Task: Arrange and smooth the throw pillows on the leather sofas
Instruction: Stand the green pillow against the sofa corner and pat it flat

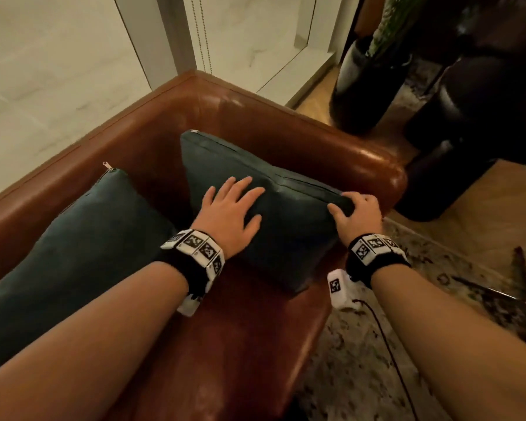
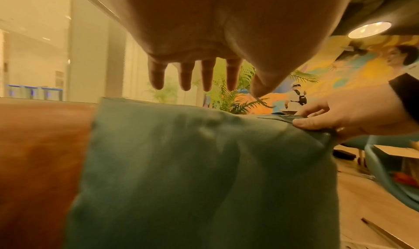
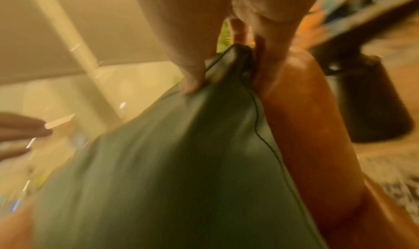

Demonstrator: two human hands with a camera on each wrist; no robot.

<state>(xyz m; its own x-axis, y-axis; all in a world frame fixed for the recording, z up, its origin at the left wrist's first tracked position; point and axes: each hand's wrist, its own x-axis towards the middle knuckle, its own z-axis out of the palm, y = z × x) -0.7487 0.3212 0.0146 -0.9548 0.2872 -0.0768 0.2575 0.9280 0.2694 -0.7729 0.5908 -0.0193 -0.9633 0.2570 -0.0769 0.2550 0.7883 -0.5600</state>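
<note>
Dark green throw pillow [image 1: 289, 226] propped in the corner of the brown leather sofa [image 1: 255, 344], leaning toward the sofa's right armrest [image 1: 374, 165], lower edge down on the seat. Left hand [image 1: 230, 212] laid flat on the pillow's front face, fingers straight and spread; from the left wrist view, fingers [image 2: 186, 75] splayed just above the fabric. Right hand [image 1: 357, 215] gripping the pillow's top right corner, thumb on the front, fingers curled over the seam behind; blurred in the right wrist view, thumb [image 3: 192, 81] pressed into the cloth. Second green pillow [image 1: 73, 253] lying to the left of the first one, zipper pull at its upper corner. Patterned rug [image 1: 362, 360] on the floor right of the sofa, dark planters [image 1: 368, 95] beyond the armrest.
</note>
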